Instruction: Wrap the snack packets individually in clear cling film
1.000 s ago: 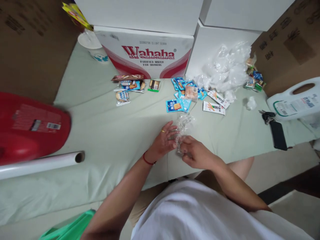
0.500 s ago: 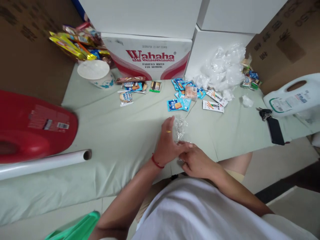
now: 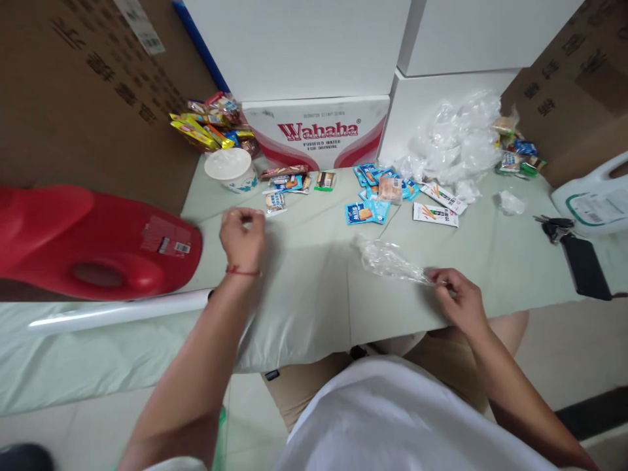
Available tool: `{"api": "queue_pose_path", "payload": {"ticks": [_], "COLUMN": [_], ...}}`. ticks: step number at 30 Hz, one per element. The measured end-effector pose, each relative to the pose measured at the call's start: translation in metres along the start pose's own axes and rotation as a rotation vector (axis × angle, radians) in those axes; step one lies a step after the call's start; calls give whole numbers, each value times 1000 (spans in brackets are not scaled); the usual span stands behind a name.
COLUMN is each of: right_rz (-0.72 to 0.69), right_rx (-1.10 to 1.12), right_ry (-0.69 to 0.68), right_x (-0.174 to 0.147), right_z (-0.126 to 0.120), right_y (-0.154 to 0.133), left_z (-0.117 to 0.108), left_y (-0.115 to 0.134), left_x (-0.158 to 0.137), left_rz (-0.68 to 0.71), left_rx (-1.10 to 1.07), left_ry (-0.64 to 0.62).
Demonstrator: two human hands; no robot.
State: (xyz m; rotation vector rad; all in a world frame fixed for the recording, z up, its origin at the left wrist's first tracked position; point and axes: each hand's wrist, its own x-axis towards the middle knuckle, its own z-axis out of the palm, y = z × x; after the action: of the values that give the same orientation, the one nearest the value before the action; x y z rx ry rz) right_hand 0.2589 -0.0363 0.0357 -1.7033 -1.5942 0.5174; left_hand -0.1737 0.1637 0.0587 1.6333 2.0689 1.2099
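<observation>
My right hand (image 3: 458,297) pinches one end of a crumpled clear plastic bag (image 3: 390,258), which stretches leftward over the cloth-covered table (image 3: 304,301). Well apart from it, my left hand (image 3: 244,239), with a red string bracelet at the wrist, is held in front of the paper tub. Its fingers curl together in a pinch; whether anything is between them is hidden. Just beyond that hand lies a small wrapped biscuit (image 3: 275,203). Blue snack packets (image 3: 367,212) lie behind the bag, beside white snack sticks packets (image 3: 436,214).
A red jug (image 3: 167,255) and a white roll (image 3: 122,312) occupy the left. Behind are a paper tub (image 3: 230,170), yellow-wrapped snacks (image 3: 196,131), a Wahaha carton (image 3: 318,134) and piled clear bags (image 3: 454,140). At right are a white jug (image 3: 596,199), keys (image 3: 557,226) and a black phone (image 3: 586,267).
My hands were together at the clear bag. The left has let go and moved far left; the right has moved right, drawing the bag out lengthwise. The view has shifted too.
</observation>
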Motion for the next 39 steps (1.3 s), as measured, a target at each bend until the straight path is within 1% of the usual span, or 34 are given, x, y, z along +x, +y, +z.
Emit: {"api": "queue_pose_path", "payload": {"ticks": [1, 2, 5, 6, 8, 10, 12, 15, 18, 20, 21, 23, 25, 26, 28, 31, 33, 35, 36, 39], "right_rz": [29, 50, 56, 42, 8, -19, -35, -52, -47, -51, -63, -112, -173, -200, -235, -249, -250, -269, -295, -399], "right_rx": [-29, -57, -135, -160, -203, -229, -235, -225, -211, -181, -156, -100, -46, -19, 34, 117, 182, 259, 291, 327], "right_ry": [34, 59, 118, 135, 153, 145, 144, 155, 156, 136, 123, 97, 69, 48, -19, -114, -144, -195, -252, -495], "right_x": [-2, -5, -10, -11, -13, -14, -14, -15, -14, -14, -14, -15, -17, -19, -25, -34, -39, -42, -43, -42], "right_z": [-2, -3, 1, 3, 6, 9, 10, 10, 10, 12, 13, 19, 27, 32, 42, 52, 54, 53, 53, 56], "right_y": [11, 20, 39, 42, 44, 43, 42, 42, 41, 36, 32, 21, 7, 0, -13, -31, -42, -50, -54, -62], "left_z": [-1, 0, 7, 10, 15, 16, 14, 5, -7, -13, -14, -11, 1, 10, 32, 66, 81, 86, 86, 75], "left_y": [-4, -7, -14, -16, -17, -16, -12, -3, 8, 19, 26, 40, 55, 61, 73, 89, 100, 108, 110, 109], "left_x": [23, 45, 99, 111, 125, 127, 118, 90, 43, 4, -16, -52, -77, -84, -85, -66, -54, -50, -52, -70], "left_rz": [6, 15, 75, 64, 30, 17, 42, 158, 271, 386, 441, 513, 561, 568, 554, 499, 485, 497, 512, 573], "left_rx": [60, 112, 253, 306, 383, 418, 427, 439, 420, 342, 295, 215, 163, 160, 181, 240, 262, 267, 261, 215], "left_ry": [40, 40, -59, -117, -190, -200, -174, -153, -177, -200, -235, -306, -391, -417, -435, -425, -424, -433, -439, -466]}}
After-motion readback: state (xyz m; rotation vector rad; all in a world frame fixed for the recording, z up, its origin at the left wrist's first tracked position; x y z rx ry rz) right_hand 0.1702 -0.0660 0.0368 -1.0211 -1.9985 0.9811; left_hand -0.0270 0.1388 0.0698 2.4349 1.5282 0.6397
